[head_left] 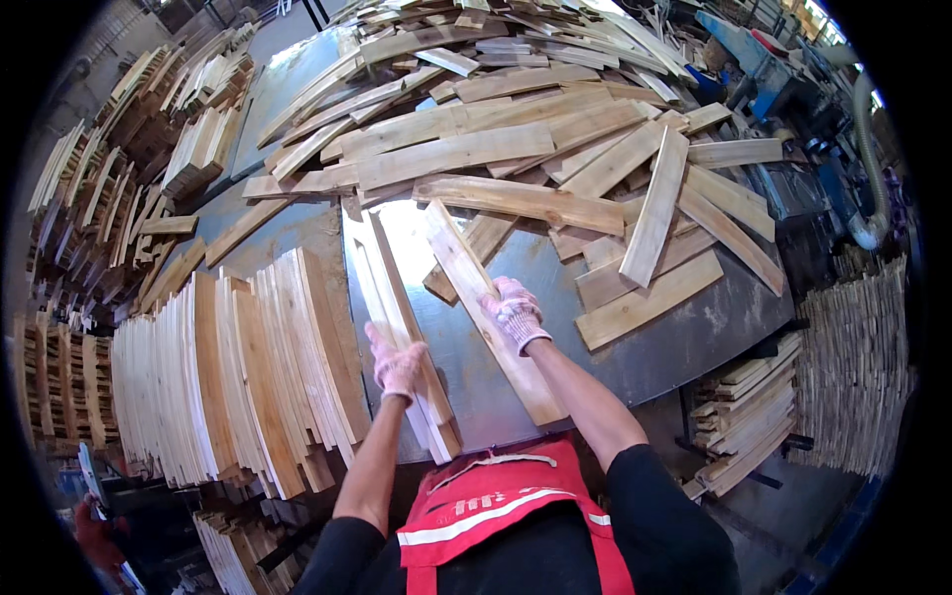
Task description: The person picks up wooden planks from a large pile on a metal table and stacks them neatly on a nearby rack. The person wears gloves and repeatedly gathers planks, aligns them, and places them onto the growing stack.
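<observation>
Both my hands wear pale pink knit gloves. My right hand is closed around the edge of a long wooden board, which slants across the metal table from its near edge. To the left, a few narrow wooden boards stand side by side, pressed together and running away from me. Against them lies my left hand, its fingers stretched out and apart along their left side. A short gap of bare metal table separates these boards from the one in my right hand.
A large loose heap of boards covers the table's far side. Left stands a tight row of upright boards. More stacks stand at far left and lower right. Blue machinery with a hose is at the right.
</observation>
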`<state>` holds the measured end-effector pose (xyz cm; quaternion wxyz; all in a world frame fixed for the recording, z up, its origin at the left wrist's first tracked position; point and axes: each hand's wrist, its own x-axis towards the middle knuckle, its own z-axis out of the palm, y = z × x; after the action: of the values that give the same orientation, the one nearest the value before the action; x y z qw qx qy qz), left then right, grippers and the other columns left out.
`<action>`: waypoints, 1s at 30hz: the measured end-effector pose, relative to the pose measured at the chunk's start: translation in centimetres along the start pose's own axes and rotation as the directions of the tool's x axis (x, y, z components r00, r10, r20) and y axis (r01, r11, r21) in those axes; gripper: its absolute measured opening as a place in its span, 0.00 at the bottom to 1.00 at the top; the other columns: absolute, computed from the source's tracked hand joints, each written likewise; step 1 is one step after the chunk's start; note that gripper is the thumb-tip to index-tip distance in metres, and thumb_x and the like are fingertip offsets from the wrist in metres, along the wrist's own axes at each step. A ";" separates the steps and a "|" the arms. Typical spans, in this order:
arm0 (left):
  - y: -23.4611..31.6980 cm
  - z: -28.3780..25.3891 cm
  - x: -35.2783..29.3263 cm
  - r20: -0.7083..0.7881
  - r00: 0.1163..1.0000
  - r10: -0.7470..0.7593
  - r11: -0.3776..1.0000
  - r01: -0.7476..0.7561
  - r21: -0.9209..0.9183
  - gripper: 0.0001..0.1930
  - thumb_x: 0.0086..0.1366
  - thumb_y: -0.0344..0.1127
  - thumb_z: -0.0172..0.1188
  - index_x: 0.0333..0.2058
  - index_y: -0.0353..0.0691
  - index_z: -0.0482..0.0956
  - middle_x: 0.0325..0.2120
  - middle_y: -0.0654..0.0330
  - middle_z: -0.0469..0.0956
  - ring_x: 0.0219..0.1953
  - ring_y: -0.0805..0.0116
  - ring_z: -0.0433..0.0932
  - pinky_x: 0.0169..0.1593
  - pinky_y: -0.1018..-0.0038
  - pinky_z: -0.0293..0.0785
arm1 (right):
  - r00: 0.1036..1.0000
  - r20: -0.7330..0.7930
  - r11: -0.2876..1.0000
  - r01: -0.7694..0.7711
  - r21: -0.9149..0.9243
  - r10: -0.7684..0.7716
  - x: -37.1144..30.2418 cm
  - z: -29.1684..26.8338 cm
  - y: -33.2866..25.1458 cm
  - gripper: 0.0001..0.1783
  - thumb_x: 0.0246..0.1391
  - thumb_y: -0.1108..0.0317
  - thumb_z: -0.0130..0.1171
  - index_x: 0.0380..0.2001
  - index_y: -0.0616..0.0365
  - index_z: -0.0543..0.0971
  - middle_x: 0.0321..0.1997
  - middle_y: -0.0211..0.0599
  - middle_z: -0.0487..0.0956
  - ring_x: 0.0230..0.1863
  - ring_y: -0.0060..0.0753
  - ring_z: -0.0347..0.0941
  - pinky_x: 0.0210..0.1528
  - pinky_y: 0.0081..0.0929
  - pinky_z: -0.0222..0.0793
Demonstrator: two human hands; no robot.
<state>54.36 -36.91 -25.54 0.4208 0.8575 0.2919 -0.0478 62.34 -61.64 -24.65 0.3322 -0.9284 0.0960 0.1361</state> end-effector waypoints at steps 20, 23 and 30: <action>16.0 3.3 0.4 0.250 0.646 0.721 0.361 -0.658 0.661 0.52 0.52 0.44 0.74 0.74 0.53 0.55 0.74 0.43 0.49 0.77 0.43 0.48 0.77 0.52 0.47 | 0.781 0.136 0.782 0.621 -0.053 -0.610 6.3 -6.0 3.8 0.14 0.60 0.58 0.53 0.30 0.58 0.77 0.28 0.53 0.79 0.26 0.54 0.79 0.25 0.52 0.75; 20.4 3.6 5.7 0.612 0.496 0.616 0.198 -0.849 0.489 0.28 0.55 0.42 0.71 0.55 0.47 0.78 0.54 0.51 0.76 0.61 0.48 0.72 0.63 0.51 0.67 | 0.627 0.087 0.527 0.715 -0.459 -0.774 4.8 -13.2 2.8 0.11 0.57 0.61 0.53 0.31 0.57 0.77 0.26 0.42 0.77 0.26 0.45 0.80 0.23 0.49 0.75; 20.8 11.4 3.8 0.629 0.510 0.587 0.805 -0.454 -0.383 0.15 0.64 0.24 0.65 0.50 0.36 0.80 0.38 0.63 0.81 0.39 0.72 0.78 0.47 0.73 0.77 | 0.532 -0.823 0.979 0.075 -0.191 -0.201 -0.4 -18.1 9.2 0.54 0.49 0.43 0.69 0.74 0.56 0.59 0.73 0.55 0.63 0.71 0.55 0.63 0.73 0.48 0.60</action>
<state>70.63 -53.54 -19.68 0.5655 0.7752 -0.1668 -0.2269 62.93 -80.25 -16.55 0.1937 -0.9046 0.1599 -0.3445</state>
